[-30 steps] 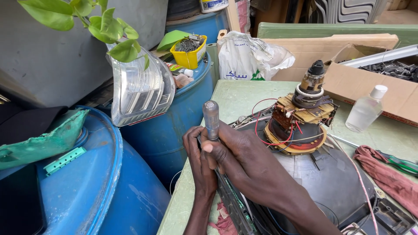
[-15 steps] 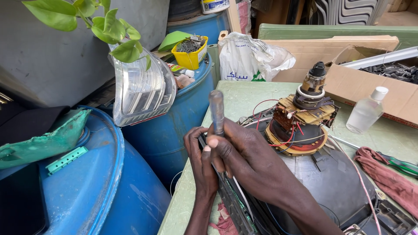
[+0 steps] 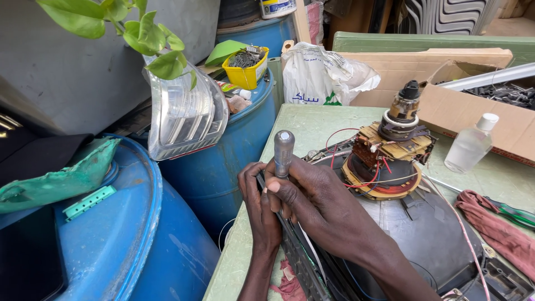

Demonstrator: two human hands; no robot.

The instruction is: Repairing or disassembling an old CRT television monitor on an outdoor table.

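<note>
Since a second ago the screwdriver (image 3: pixel 283 151) has tipped upright toward twelve o'clock, right hand (image 3: pixel 304 196) wrapped around its shaft, left hand (image 3: pixel 259 203) pressed beside it on the picture tube (image 3: pixel 429 234).

Bottle: clear plastic bottle (image 3: pixel 471 144), white cap, upright at 3 o'clock on the green table (image 3: pixel 312 125).
Box: open cardboard box (image 3: pixel 473 106) just behind it, at 2 o'clock.
Bag: white plastic bag (image 3: pixel 323 72) at 12 o'clock.
Tub: yellow tub (image 3: pixel 246 71) of dark bits at 11 o'clock, on a blue drum (image 3: pixel 223 161).
Lamp: clear headlamp lens (image 3: pixel 184 114) at 10 o'clock, under green leaves (image 3: pixel 142 33).
Rag: reddish rag (image 3: pixel 496 228) at 4 o'clock.
</note>
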